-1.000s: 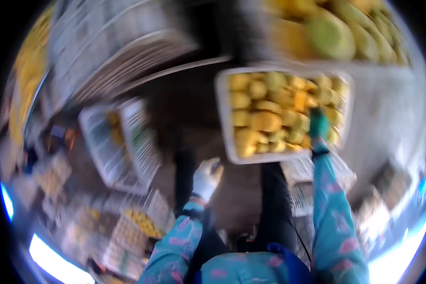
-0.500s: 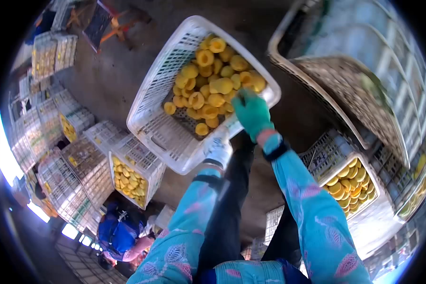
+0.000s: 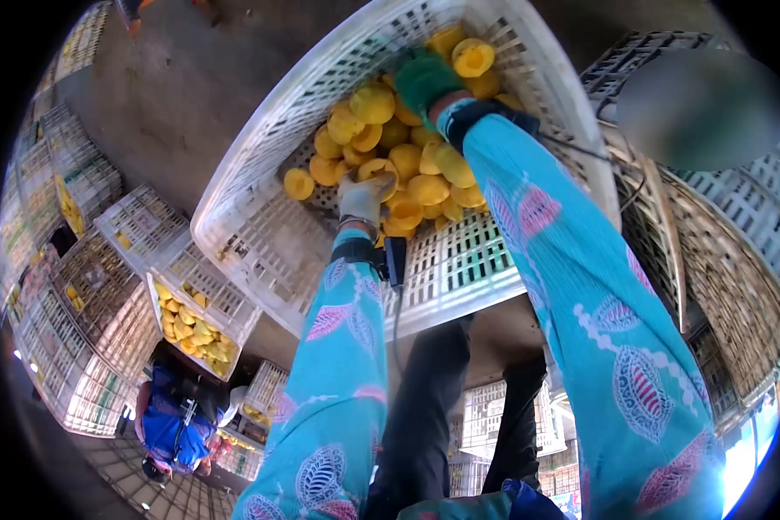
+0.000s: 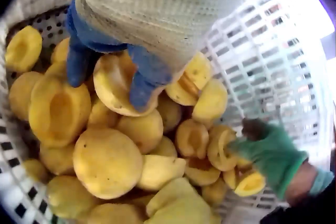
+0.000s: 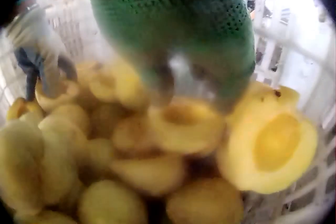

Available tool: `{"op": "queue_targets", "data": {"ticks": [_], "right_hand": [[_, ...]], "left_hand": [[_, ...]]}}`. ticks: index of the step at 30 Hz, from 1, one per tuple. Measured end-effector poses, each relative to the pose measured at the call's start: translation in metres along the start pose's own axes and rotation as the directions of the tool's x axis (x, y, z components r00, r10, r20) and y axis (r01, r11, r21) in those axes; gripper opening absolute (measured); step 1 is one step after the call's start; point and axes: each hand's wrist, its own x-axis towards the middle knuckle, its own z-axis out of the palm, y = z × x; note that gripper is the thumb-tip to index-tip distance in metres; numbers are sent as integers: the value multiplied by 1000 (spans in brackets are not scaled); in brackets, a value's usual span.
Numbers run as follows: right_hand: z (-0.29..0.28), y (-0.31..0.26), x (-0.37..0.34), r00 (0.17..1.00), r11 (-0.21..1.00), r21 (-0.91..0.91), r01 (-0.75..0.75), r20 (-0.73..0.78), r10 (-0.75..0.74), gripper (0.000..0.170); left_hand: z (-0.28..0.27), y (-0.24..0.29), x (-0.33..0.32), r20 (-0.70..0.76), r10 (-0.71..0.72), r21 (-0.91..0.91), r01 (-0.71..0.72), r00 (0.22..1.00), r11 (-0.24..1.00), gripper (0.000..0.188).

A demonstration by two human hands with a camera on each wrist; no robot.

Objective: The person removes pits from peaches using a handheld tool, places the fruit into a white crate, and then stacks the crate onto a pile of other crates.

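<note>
Halved, pitted yellow peaches (image 3: 429, 189) lie heaped in a white slatted plastic crate (image 3: 264, 234). Inside it, my left hand (image 3: 360, 199) wears a pale glove with blue fingers. Thumb and fingers pinch a hollowed peach half (image 4: 109, 90) by its rim, as the left wrist view shows. My right hand (image 3: 426, 85), in a green knit glove, reaches farther into the crate with fingers bent down. Its fingertips are right at another peach half (image 5: 186, 129), but blur there means I cannot tell whether they grip it.
More crates stand at the left, one holding peach halves (image 3: 195, 334). A woven basket-like side (image 3: 728, 277) rises close on the right beside slatted crates. At lower left is a person in blue (image 3: 173, 425). Bare floor (image 3: 165, 95) shows at upper left.
The head view has swung from a full crate to this partly filled one, now closer. My left hand went from the crate's near rim in among the peaches; my right hand moved farther in.
</note>
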Motion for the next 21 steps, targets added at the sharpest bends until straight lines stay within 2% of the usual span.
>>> {"op": "queue_targets", "data": {"ticks": [1,2,3,4,6,7,8,10,11,12,13,14,15,16,17,18,19,20,21], "right_hand": [[6,-10,0,1000,1000,17,7,1,-7,22],[8,-18,-1,996,994,-62,-93,-7,93,20],[7,-22,-3,981,970,-146,-196,-24,194,19],[9,-23,-6,981,970,-149,-193,-26,192,19],[10,-22,-16,903,940,26,-341,288,320,26],[14,-16,-35,936,942,112,-316,200,290,27],[12,-10,-54,958,940,193,-283,108,266,28],[-31,-10,-76,834,693,470,-547,236,498,33],[-55,-9,-82,836,698,465,-544,233,497,33],[-80,-8,-90,722,468,593,-655,310,618,35],[-99,-7,-102,587,202,678,-707,403,702,37],[-113,-6,-117,575,28,797,-603,411,707,38],[-128,-6,-133,567,-143,875,-463,416,710,38],[-150,-10,-149,558,-244,880,-408,452,696,33],[-166,-15,-166,570,-232,911,-340,396,720,30],[-190,-22,-179,459,-335,822,-461,544,703,31],[-189,-29,-201,499,-307,868,-391,480,721,32],[-204,-38,-214,422,-395,820,-414,557,715,32],[-218,-40,-225,391,-374,762,-528,610,690,33]], "left_hand": [[0,-17,10,-22,141,-21,-142,990,990,58],[-3,-31,18,-46,282,-42,-284,958,958,59],[-9,-39,20,-56,349,186,-333,936,924,59],[-13,-15,-12,-57,345,337,-307,937,890,68],[-17,-40,5,-40,354,279,-329,935,902,63],[-20,-16,-16,-32,346,422,-301,938,855,57],[-19,-1,-19,-30,353,414,-310,935,856,57],[-15,24,-21,-5,677,506,-582,736,637,52],[-7,50,-30,-46,697,484,-594,716,642,41],[0,73,-39,-80,662,593,-498,745,632,47],[12,80,-22,-117,618,561,-462,777,687,50],[25,92,-7,-151,578,521,-432,802,736,53],[32,106,-6,-144,548,594,-371,824,714,55],[40,119,-8,-139,516,662,-309,845,683,56],[54,118,-2,-240,590,705,-280,771,652,58],[59,124,-5,-224,596,698,-299,771,650,58],[60,132,-7,-108,583,673,-372,805,639,56],[63,137,-8,10,566,643,-439,824,627,55],[71,139,-7,144,555,671,-493,819,554,61]]}}
